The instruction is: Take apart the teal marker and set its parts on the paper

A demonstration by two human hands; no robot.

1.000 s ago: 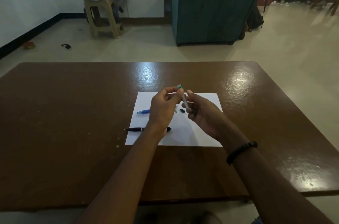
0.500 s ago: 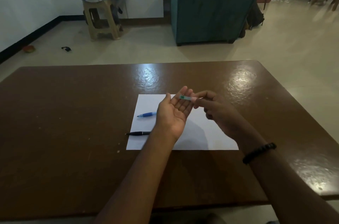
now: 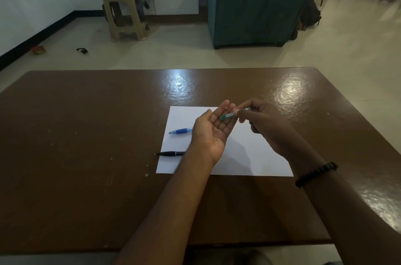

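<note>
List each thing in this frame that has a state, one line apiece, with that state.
Left hand: open, palm up, above the paper.
Right hand: pinching the small clear tube with a green tip, tip over the left fingers.
Blue pen: lying on the white sheet of paper, partly hidden.
Black pen: lying across the sheet's left edge.
Brown wooden table: bearing the sheet.
</note>
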